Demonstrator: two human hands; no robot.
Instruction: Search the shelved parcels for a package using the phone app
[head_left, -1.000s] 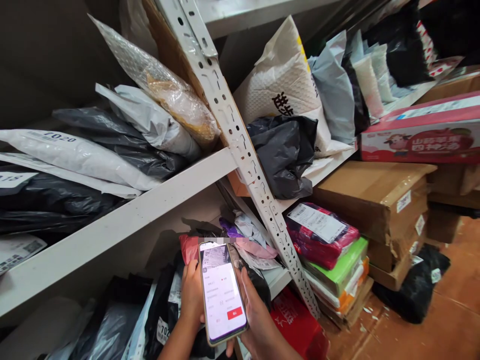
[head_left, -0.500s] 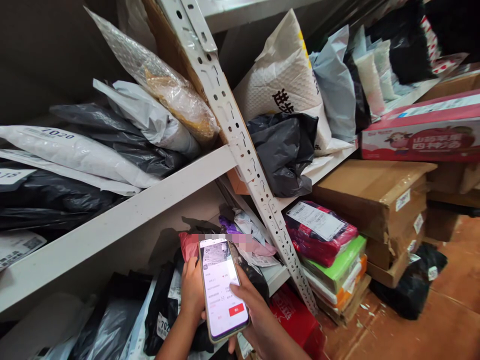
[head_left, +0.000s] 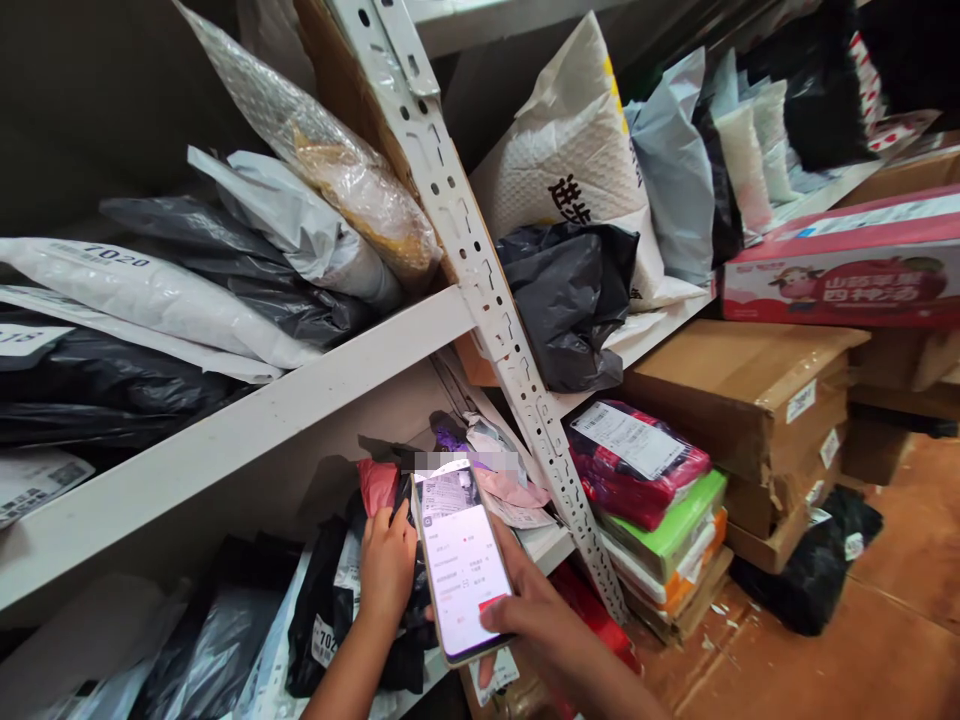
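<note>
My right hand [head_left: 541, 628] holds a smartphone [head_left: 463, 560] low in the middle of the view, with the thumb on the red button of its lit screen. The screen's top shows a camera picture of a label. Just left of the phone, my left hand [head_left: 386, 570] has its fingers curled over the top of a black parcel [head_left: 324, 612] with a white label, standing on the lower shelf. A red parcel [head_left: 377, 484] and several light mailers lie right behind the phone.
A white perforated shelf upright [head_left: 480, 270] slants across the middle. The shelf board [head_left: 247, 430] above carries several black, grey and white mailers. On the right are stacked flat parcels [head_left: 645, 470], cardboard boxes [head_left: 750, 390], a pink carton [head_left: 840, 265] and a black bag [head_left: 810, 570] on the orange floor.
The phone has shifted right and tilted, away from my left hand. My right thumb has come down from the screen's middle onto the red button.
</note>
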